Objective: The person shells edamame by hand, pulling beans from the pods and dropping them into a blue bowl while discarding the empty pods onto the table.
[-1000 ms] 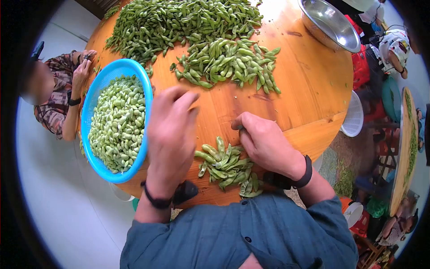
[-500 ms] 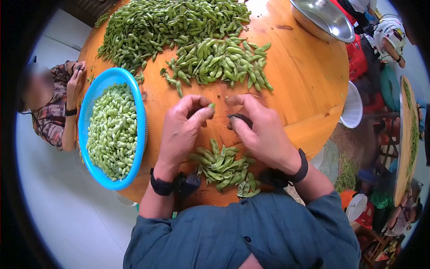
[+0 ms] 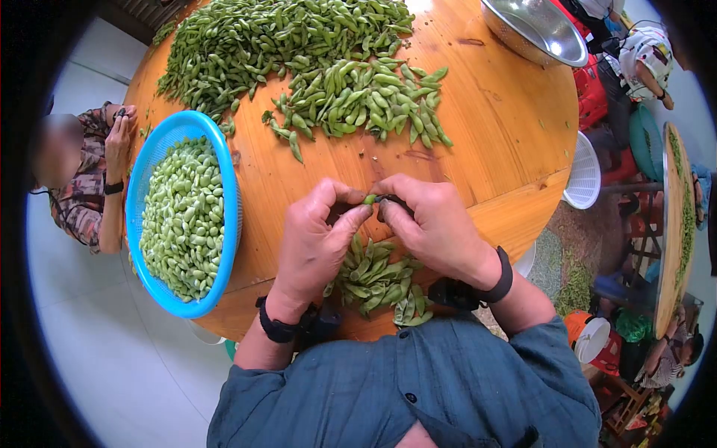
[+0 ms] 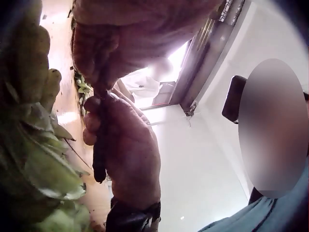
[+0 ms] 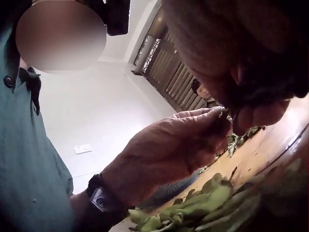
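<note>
My left hand (image 3: 317, 243) pinches a small green soybean pod (image 3: 370, 199) between thumb and fingers. Meeting it fingertip to fingertip, my right hand (image 3: 444, 235) has its fingers curled round a dark narrow strip (image 4: 99, 162), whose lower end sticks out below that hand in the left wrist view; what it is I cannot tell. Most of the pod is hidden by fingers. Under both hands lies a small heap of opened, flattened pods (image 3: 377, 280). To the left stands a blue basket (image 3: 231, 231) full of shelled green beans (image 3: 183, 224).
Whole pods (image 3: 366, 101) lie beyond the hands, with a larger pile (image 3: 246, 52) behind them on the round wooden table (image 3: 508, 142). A steel colander (image 3: 538, 33) stands at the far right edge. Another person (image 3: 89, 179) sits at the left.
My left hand has come from beside the basket to the middle, bringing a green pod to the right hand's fingertips. The right hand keeps the dark strip.
</note>
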Demonstrator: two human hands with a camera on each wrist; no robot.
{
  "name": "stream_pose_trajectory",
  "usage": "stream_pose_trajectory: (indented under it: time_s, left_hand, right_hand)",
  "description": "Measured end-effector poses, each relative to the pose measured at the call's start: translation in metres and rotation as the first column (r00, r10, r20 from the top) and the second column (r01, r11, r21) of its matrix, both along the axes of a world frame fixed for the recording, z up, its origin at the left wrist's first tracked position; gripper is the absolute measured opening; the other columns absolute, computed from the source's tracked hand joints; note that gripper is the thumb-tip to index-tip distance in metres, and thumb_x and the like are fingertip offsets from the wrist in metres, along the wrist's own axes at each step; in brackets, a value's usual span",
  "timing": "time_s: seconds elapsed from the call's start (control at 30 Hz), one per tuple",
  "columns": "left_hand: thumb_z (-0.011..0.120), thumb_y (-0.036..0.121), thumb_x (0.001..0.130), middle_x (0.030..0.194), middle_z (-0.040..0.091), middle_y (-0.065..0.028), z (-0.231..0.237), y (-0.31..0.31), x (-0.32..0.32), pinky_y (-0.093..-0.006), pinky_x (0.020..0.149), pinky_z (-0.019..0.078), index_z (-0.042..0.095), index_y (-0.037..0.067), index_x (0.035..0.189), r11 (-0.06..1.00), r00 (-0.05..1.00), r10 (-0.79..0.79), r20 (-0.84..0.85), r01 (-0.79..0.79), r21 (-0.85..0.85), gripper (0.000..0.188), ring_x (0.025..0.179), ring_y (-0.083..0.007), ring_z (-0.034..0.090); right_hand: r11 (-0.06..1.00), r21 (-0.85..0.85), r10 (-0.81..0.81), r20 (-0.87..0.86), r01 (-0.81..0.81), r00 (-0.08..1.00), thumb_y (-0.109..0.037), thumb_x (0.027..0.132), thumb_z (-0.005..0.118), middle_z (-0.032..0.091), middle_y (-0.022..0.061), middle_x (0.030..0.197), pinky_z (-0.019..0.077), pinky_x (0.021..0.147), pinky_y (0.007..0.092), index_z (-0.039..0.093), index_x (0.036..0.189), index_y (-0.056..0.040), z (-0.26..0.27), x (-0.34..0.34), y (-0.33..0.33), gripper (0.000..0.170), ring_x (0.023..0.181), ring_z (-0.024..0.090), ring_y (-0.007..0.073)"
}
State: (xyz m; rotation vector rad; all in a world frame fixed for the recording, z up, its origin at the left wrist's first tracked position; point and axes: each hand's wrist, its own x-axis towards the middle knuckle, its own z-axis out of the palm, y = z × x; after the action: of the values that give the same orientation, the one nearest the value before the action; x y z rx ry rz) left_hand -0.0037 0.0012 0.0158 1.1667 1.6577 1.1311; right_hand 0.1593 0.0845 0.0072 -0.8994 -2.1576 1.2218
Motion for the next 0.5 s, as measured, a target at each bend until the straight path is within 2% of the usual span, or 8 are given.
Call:
stream_pose_trajectory:
  time_s: [0.13,0.23,0.27,0.33,0.37,0.43,0.47,0.5]
  left_hand:
    - [0.069,-0.001,0.085,0.078,0.064,-0.0122,-0.001,0.001,0.008,-0.0299,0.064,0.0507,0.059,-0.001,0.091,0.992,0.987,-0.007,-0.163,0.027,0.123,0.012,0.069,-0.0201,0.064]
    - [0.068,-0.005,0.081,0.078,0.057,-0.0164,-0.006,0.003,0.015,-0.0395,0.062,0.0488,0.056,0.000,0.089,0.893,0.839,0.060,-0.541,0.196,0.404,0.016,0.070,-0.0363,0.059]
    - [0.068,-0.005,0.081,0.078,0.057,-0.0164,-0.006,0.003,0.015,-0.0395,0.062,0.0488,0.056,0.000,0.089,0.894,0.840,0.057,-0.540,0.198,0.403,0.016,0.070,-0.0363,0.059]
    - [0.069,-0.006,0.083,0.079,0.062,-0.0128,-0.004,0.002,0.015,-0.0331,0.062,0.0501,0.057,-0.002,0.089,0.883,0.757,0.054,-0.651,0.267,0.385,0.014,0.071,-0.0225,0.064]
    - [0.069,-0.006,0.083,0.079,0.062,-0.0128,-0.005,0.001,0.013,-0.0331,0.062,0.0501,0.057,-0.002,0.089,0.884,0.757,0.054,-0.651,0.267,0.384,0.014,0.071,-0.0225,0.064]
    - [0.067,-0.002,0.086,0.078,0.062,-0.0127,-0.008,0.000,0.006,-0.0326,0.058,0.0484,0.057,-0.001,0.094,0.937,0.941,-0.079,-0.328,0.183,0.299,0.013,0.063,-0.0253,0.060]
    - [0.067,-0.002,0.086,0.078,0.062,-0.0127,-0.007,0.000,0.001,-0.0326,0.058,0.0484,0.057,-0.001,0.094,0.937,0.941,-0.079,-0.329,0.183,0.298,0.013,0.063,-0.0253,0.060]
    - [0.066,0.000,0.088,0.078,0.064,-0.0101,-0.006,0.000,-0.005,-0.0287,0.057,0.0483,0.058,0.000,0.094,0.987,0.991,-0.116,0.065,0.108,0.123,0.010,0.063,-0.0195,0.060]
  right_hand:
    - [0.992,0.125,-0.003,-0.031,0.007,1.000,-0.003,0.087,0.059,0.063,0.0198,0.074,0.0507,0.059,0.0393,0.064,0.098,0.0006,-0.005,-0.002,-0.002,0.013,0.067,0.066,0.0343]
    - [0.983,0.182,0.001,-0.003,0.000,1.000,-0.003,0.086,0.057,0.061,0.0228,0.073,0.0496,0.061,0.0466,0.058,0.094,0.0007,-0.008,-0.004,-0.003,0.009,0.071,0.063,0.0412]
    - [0.981,0.194,0.008,0.015,-0.011,1.000,-0.003,0.085,0.056,0.061,0.0250,0.072,0.0487,0.062,0.0525,0.053,0.091,0.0008,-0.009,-0.004,-0.003,0.008,0.073,0.062,0.0452]
    - [0.987,0.160,0.026,-0.012,-0.024,1.000,-0.003,0.085,0.056,0.061,0.0249,0.074,0.0488,0.061,0.0516,0.054,0.091,0.0003,-0.010,-0.004,-0.001,0.007,0.073,0.061,0.0454]
    - [0.991,0.129,0.045,-0.041,-0.040,0.998,-0.003,0.086,0.055,0.061,0.0249,0.075,0.0489,0.061,0.0506,0.054,0.091,-0.0001,-0.010,-0.004,0.001,0.006,0.072,0.061,0.0456]
    - [0.996,0.066,0.071,-0.081,-0.066,0.994,-0.003,0.086,0.055,0.061,0.0238,0.075,0.0495,0.061,0.0481,0.056,0.090,-0.0004,-0.008,-0.002,0.004,0.005,0.071,0.061,0.0441]
    - [0.995,0.005,0.095,-0.121,-0.095,0.988,-0.003,0.086,0.055,0.062,0.0227,0.075,0.0500,0.061,0.0456,0.057,0.089,-0.0006,-0.006,0.000,0.005,0.005,0.069,0.062,0.0426]
    - [0.996,0.003,0.094,-0.122,-0.094,0.988,-0.003,0.086,0.055,0.062,0.0227,0.075,0.0500,0.061,0.0456,0.057,0.089,-0.0006,-0.005,0.000,0.005,0.005,0.069,0.062,0.0426]
